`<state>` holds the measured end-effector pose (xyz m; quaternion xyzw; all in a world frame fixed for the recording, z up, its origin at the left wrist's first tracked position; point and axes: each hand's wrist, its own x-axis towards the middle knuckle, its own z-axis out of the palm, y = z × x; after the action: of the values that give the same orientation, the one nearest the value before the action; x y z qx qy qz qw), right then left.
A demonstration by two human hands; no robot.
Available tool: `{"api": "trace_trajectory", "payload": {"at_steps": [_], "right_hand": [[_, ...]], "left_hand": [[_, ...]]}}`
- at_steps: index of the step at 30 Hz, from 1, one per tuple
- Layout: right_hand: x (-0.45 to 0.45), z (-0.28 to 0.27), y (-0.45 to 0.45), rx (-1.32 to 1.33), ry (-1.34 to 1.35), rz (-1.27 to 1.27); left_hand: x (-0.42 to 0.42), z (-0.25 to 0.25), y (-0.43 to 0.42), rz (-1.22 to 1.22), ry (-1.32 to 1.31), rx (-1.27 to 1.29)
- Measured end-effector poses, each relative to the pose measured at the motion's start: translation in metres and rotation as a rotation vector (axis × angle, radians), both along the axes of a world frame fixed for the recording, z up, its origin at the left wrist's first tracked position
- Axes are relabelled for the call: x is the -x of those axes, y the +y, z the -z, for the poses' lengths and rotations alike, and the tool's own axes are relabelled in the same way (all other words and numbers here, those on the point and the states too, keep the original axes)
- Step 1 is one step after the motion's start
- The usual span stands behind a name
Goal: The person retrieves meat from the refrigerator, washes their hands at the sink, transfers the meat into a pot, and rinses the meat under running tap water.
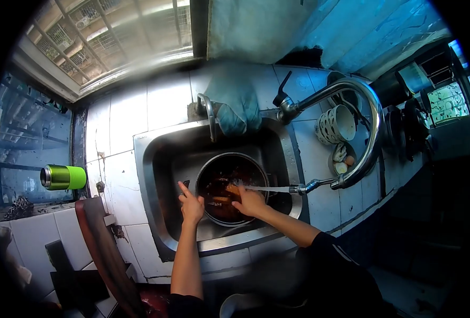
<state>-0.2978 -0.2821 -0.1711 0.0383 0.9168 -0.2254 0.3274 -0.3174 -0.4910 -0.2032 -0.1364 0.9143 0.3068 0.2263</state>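
Note:
A round dark pot point(256, 214) with reddish-brown liquid sits in the steel sink point(166, 159). My left hand point(192, 205) is at the pot's left rim, a finger stretched away from it; a ring shows on one finger. My right hand point(251, 201) reaches over the pot's right side, thumb apart, fingertips in the liquid. Orange-brown shapes show by them; I cannot tell whether they are pieces or submerged fingers. A water stream point(269, 188) from the curved faucet point(377, 114) crosses above this hand into the pot.
A greenish cloth point(237, 106) hangs over the sink's back edge by a metal fitting point(208, 114). Patterned bowls point(327, 127) and a dish with eggshells point(341, 167) stand on the right. A green flask point(63, 177) and a brown board point(100, 244) are left.

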Motion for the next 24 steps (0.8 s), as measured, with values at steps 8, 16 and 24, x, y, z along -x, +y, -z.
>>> {"api": "trace_trajectory", "payload": {"at_steps": [8,16,24], "right_hand": [[0.069,0.046,-0.034,0.077,0.425,-0.600],[0.050,0.051,0.005,-0.031,0.205,0.111],[-0.016,-0.005,-0.024,-0.118,0.297,-0.478]], "left_hand": [[0.002,-0.004,0.002,0.021,-0.017,0.032],[0.002,-0.011,0.005,0.020,-0.049,0.060],[0.003,-0.006,0.004,-0.006,-0.028,0.055]]}}
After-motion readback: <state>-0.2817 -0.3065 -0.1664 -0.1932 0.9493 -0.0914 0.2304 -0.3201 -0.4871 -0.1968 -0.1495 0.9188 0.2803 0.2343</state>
